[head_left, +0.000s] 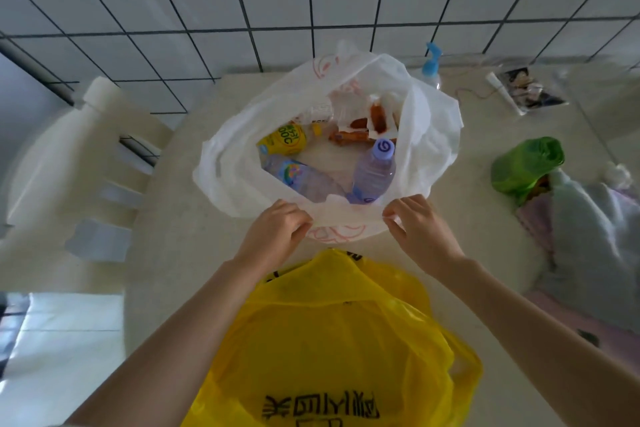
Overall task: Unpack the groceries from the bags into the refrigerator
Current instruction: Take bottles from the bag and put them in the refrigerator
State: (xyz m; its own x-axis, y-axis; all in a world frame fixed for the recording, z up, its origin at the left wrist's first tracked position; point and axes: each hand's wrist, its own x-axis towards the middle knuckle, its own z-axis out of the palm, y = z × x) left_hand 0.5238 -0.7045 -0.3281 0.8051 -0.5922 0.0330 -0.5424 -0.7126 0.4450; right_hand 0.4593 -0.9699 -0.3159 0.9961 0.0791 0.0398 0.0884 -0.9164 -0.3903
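Observation:
A white plastic bag point(239, 163) stands open on the table, its mouth spread wide. My left hand point(277, 229) and my right hand point(417, 222) each pinch the bag's near rim and hold it apart. Inside lie a clear water bottle with a colourful label point(298, 177), a second water bottle with a blue cap point(375, 170), a yellow drink bottle point(284, 140) and packets of orange-red food point(367, 121). A yellow plastic bag with black print point(329, 340) sits closed-looking in front of me, between my forearms.
A green bag point(523, 166) and a pale translucent bag point(595, 239) lie at the right. A blue pump bottle point(431, 66) and a flat clear packet point(526, 90) are at the back by the tiled wall. A white plastic chair point(79, 163) stands left of the beige table point(194, 253).

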